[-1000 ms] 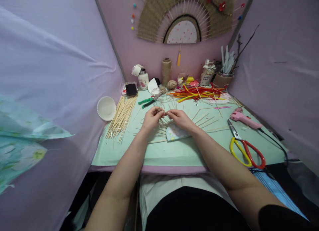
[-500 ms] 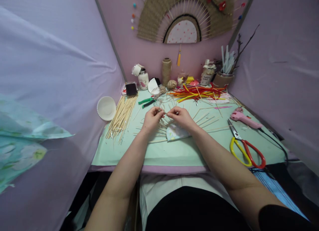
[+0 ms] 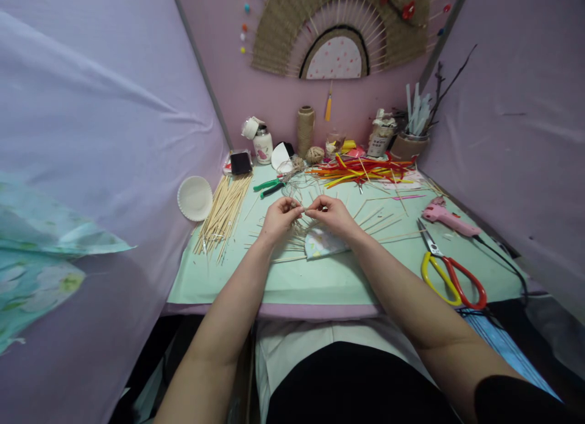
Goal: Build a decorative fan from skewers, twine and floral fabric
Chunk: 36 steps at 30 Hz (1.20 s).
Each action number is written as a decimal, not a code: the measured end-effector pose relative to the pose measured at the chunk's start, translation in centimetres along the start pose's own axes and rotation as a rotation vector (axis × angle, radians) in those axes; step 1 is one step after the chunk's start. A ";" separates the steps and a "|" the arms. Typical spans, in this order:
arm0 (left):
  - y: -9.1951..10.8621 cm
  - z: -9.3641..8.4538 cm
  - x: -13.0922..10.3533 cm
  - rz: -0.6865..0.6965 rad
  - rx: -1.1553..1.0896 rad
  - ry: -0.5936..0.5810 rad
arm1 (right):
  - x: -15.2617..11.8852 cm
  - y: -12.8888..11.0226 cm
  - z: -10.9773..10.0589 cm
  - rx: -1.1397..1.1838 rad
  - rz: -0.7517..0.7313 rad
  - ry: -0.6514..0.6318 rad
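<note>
My left hand [image 3: 282, 219] is closed in a pinch on thin brown twine, with loose loops [image 3: 296, 229] of it hanging around the fingers. Close beside it, my right hand [image 3: 332, 214] pinches the same twine, and the fingertips of both hands nearly meet. Below them on the table lies a half-round piece covered in flowered cloth [image 3: 322, 243], partly hidden by my right wrist. Thin wooden sticks [image 3: 381, 222] fan out from this piece to both sides.
To the left are a heap of sticks [image 3: 223, 214], a white fluted dish [image 3: 195, 198] and green-handled pliers [image 3: 269, 186]. Scissors [image 3: 445, 272] and a pink glue gun [image 3: 450, 219] lie right. Behind are red and yellow pipe cleaners [image 3: 361, 172] and a twine spool [image 3: 306, 131].
My fingertips have shifted very slightly where they pinch the twine. Everything else on the table stays as it was.
</note>
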State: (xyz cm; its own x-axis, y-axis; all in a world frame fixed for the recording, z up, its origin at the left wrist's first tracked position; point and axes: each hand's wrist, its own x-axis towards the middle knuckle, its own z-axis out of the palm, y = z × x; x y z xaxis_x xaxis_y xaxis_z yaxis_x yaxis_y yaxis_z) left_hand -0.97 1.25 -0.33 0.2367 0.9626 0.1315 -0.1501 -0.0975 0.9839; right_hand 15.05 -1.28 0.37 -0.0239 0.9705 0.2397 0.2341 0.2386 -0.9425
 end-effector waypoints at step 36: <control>0.4 0.3 -0.3 0.226 0.092 0.100 | -0.1 0.0 0.5 0.200 0.143 0.025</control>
State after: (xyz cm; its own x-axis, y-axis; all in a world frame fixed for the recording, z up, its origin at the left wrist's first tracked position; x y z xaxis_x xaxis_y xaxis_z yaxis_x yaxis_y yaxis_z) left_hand -0.80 0.85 0.06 0.1105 0.9334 0.3415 -0.0995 -0.3315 0.9382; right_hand 14.62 -1.38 0.20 0.0201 0.9944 0.1037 0.0362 0.1030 -0.9940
